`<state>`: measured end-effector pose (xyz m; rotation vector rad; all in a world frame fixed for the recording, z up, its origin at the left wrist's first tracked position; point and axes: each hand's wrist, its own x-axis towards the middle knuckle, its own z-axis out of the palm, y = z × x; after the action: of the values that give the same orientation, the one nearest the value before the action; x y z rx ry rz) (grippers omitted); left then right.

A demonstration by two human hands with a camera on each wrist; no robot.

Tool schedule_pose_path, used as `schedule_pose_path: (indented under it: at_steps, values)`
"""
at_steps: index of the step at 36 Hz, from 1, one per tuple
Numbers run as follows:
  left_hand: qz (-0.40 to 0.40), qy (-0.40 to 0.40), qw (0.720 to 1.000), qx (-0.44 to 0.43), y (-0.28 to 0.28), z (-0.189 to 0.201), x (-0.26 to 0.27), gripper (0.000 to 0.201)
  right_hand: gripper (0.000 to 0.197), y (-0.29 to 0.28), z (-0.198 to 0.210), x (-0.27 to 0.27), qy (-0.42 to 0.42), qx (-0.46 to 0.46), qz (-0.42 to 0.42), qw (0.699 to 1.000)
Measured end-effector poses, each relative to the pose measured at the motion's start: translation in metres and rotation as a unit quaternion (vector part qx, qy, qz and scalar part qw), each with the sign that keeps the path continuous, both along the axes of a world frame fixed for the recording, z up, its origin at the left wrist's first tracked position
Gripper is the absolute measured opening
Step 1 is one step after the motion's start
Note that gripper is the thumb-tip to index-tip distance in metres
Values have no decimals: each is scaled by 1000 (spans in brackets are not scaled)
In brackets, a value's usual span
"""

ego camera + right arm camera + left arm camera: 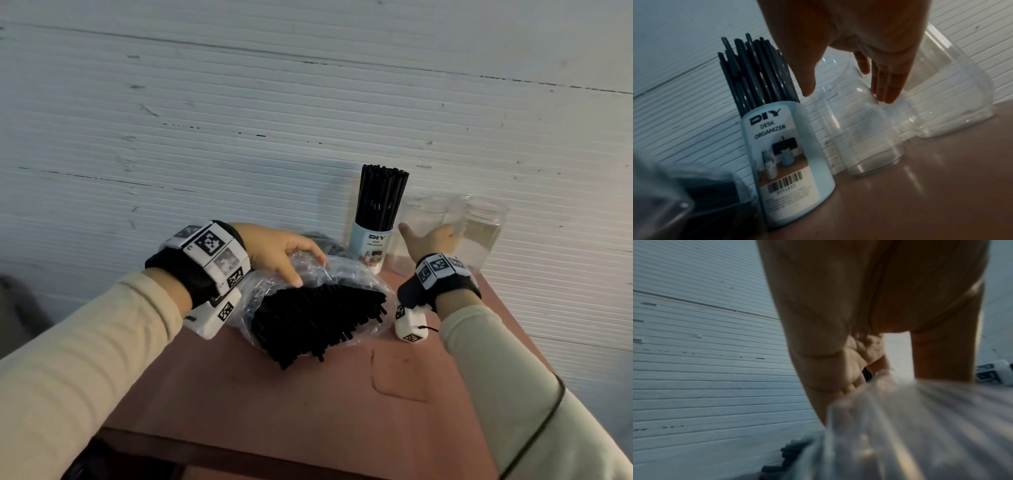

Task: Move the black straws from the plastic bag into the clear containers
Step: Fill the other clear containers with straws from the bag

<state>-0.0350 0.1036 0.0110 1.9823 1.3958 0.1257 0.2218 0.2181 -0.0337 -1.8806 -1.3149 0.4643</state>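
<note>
A clear plastic bag [359, 279] full of black straws [315, 318] lies on the table's middle. My left hand [308, 272] sits on top of it, fingers curled into the plastic; the left wrist view shows the hand [894, 379] gripping the bag [920, 426]. A labelled desk organizer tube [371, 250] at the back holds upright black straws [380, 198]. Right of it stand two empty clear containers [416, 222] [483, 233]. My right hand [428, 231] is spread open at the nearer container [865, 138], thumb on one side and fingers [888, 91] on the other; contact is unclear.
The reddish-brown table [308, 394] stands against a white ribbed wall [239, 120]. The containers stand close to the table's right edge. The second clear container [951, 105] sits right beside the first. A dark heap [322, 240] lies behind the bag.
</note>
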Motion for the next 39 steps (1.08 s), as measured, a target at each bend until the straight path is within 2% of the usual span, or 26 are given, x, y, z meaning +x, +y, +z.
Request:
schedule_pose_path:
  at_steps: [6,12,22,30,35,39]
  values:
    - [3,48,998,46,-5,-5,4,52,84,0,2,4,8,-1,11,1000]
    - [23,40,995,88,-13,-10,4,54,83,-12,1,16,38,9,39,998]
    - [60,22,988,142,-39,-19,5,72,79,-79,2,57,27,46,106,993]
    - [89,5,978,190,-56,-23,13,87,79,-131,3,76,30,31,137,990]
    - [94,-23,974,205,-60,-29,16,85,79,-145,-1,81,22,11,140,990]
    - [105,-47,968,223,-67,-26,23,64,82,-150,-3,82,33,-18,144,989]
